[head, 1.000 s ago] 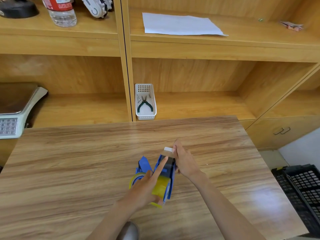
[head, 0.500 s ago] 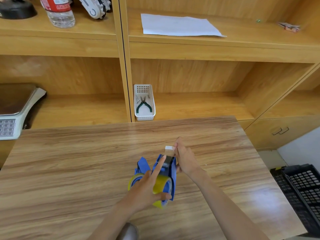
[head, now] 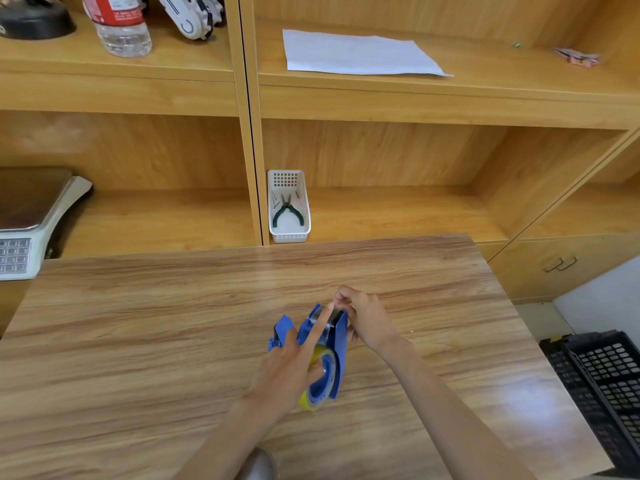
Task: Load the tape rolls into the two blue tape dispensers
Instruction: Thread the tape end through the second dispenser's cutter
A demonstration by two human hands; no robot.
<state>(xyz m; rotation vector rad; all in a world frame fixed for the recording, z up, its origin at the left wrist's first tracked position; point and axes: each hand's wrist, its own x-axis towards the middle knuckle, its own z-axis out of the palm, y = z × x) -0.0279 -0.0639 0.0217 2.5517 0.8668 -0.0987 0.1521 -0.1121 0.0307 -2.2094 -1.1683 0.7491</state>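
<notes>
Lying near the middle of the desk [head: 138, 341], toward its near right part, the blue tape dispenser [head: 337, 336] has its long axis running from the person outward, tilted slightly to the right at its far end. Its roll end is nearest the person, where a yellow tape roll [head: 320, 377] sits on the blue hub, and its narrow head end points away toward the shelves. A second blue piece [head: 282, 332] shows just left of it, touching or nearly touching; whether it belongs to the same dispenser cannot be told.

The left hand [head: 289, 370] lies over the roll end, its forefinger stretched forward along the top of the dispenser to the head, the other fingers curled against the roll and holding it steady. The right hand [head: 365, 318] is at the head end, its fingers narrowly pinched together over the far tip; what they pinch is too small to make out.

On the shelf behind the desk stands a white basket [head: 306, 206] with green-handled pliers [head: 287, 213] in it. A scale [head: 38, 216] sits at the left, and a sheet of paper [head: 356, 53] lies on the upper shelf.
</notes>
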